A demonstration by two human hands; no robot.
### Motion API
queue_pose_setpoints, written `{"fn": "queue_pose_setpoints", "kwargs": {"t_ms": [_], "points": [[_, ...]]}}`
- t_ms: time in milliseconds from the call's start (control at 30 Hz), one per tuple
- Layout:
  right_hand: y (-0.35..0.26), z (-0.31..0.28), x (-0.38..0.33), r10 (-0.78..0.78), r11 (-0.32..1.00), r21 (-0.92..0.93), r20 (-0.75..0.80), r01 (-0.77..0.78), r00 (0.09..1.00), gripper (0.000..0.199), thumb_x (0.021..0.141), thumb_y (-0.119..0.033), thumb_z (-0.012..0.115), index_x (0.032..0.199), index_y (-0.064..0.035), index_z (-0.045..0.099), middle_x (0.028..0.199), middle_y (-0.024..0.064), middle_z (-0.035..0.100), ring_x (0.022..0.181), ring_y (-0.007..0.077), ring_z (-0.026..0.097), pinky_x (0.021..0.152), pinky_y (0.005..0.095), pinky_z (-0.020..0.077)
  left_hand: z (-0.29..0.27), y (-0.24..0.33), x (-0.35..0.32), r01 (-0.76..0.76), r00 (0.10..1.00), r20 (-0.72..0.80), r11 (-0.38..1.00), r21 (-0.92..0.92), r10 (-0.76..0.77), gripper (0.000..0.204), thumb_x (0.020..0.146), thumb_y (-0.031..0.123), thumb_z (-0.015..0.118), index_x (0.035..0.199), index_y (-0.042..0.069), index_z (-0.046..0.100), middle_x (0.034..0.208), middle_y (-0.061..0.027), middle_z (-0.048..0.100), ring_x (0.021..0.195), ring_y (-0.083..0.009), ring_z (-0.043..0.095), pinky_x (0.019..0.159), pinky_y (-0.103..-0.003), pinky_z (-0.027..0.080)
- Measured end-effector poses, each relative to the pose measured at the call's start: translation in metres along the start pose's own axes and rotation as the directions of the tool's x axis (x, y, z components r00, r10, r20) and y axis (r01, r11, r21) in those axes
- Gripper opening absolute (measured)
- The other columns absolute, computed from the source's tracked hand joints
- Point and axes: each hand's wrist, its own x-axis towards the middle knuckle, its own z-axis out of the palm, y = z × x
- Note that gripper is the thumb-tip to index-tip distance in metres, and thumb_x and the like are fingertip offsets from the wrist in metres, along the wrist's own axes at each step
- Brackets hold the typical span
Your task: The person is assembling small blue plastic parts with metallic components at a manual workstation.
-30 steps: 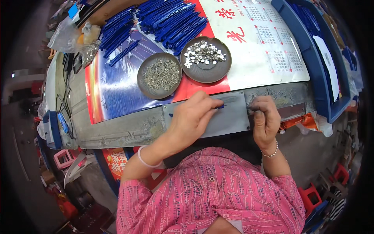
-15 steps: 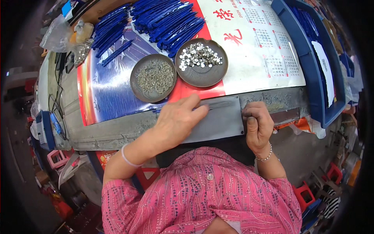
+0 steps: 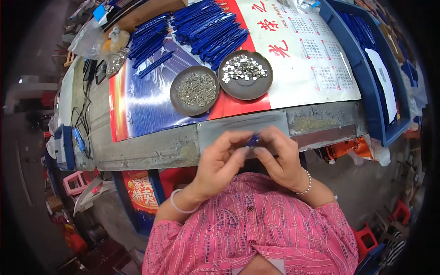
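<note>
My left hand and my right hand meet in front of my chest, above the table's near edge. Between their fingertips they pinch a small dark-blue piece; fingers cover most of it, so its full shape is hidden. Just beyond the hands, a grey rectangular plate lies flat at the table edge. Past it stand two round dark dishes: the left dish holds small metal pins, the right dish small shiny round discs.
Piles of long blue strips lie at the back on a printed calendar sheet. A blue tray with more blue strips and a white sheet stands on the right. Plastic bags and a dark cable are at the left.
Both hands have left the grey plate area and come together nearer my chest, now pinching the blue piece. The left hand had been over the plate, the right at its right edge.
</note>
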Motion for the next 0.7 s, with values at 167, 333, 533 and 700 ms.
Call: {"fn": "queue_pose_setpoints", "kwargs": {"t_ms": [167,333,533,700], "points": [[-0.009,0.011,0.011,-0.113,0.993,0.019,-0.048,0.114,0.992,0.013,0.083,-0.006,0.061,0.084,0.0028,0.052,0.075,0.0121,0.053,0.061,0.0225,0.052,0.056,0.0301,0.0428,0.007,-0.018,-0.012,-0.084,0.996,-0.038,0.974,-0.211,0.078,0.029,0.093,-0.002,0.047,0.122,0.000,0.047,0.094,-0.0034,0.060,0.070,-0.0046,0.054,0.059,-0.017,0.044],[-0.005,0.030,0.009,-0.160,0.985,0.063,-0.051,0.163,0.986,0.014,0.084,-0.008,0.060,0.083,0.0030,0.051,0.072,0.0124,0.054,0.062,0.0219,0.052,0.057,0.0300,0.0429,0.019,-0.037,-0.026,-0.427,0.872,-0.171,0.884,0.190,0.458,0.032,0.092,-0.005,0.045,0.123,-0.003,0.042,0.105,-0.0103,0.058,0.093,-0.0127,0.058,0.081,-0.024,0.047],[0.002,0.038,0.006,-0.474,0.862,-0.269,-0.127,0.430,0.871,0.013,0.083,-0.011,0.061,0.076,-0.0052,0.052,0.062,0.0083,0.049,0.049,0.0208,0.044,0.044,0.0311,0.0354,0.029,-0.046,-0.032,-0.484,0.841,-0.276,0.875,0.001,0.465,0.028,0.092,-0.004,0.046,0.120,-0.005,0.046,0.102,-0.0107,0.061,0.088,-0.0091,0.059,0.075,-0.020,0.047],[-0.015,0.044,-0.001,0.034,0.994,0.111,-0.122,-0.020,0.992,0.019,0.086,-0.013,0.059,0.075,-0.0015,0.048,0.061,0.0091,0.047,0.048,0.0219,0.044,0.044,0.0313,0.0339,0.031,-0.059,-0.038,-0.471,0.848,-0.329,0.875,-0.109,0.416,0.025,0.093,-0.001,0.047,0.118,-0.005,0.047,0.097,-0.0090,0.063,0.087,-0.0085,0.059,0.075,-0.020,0.048]]}}
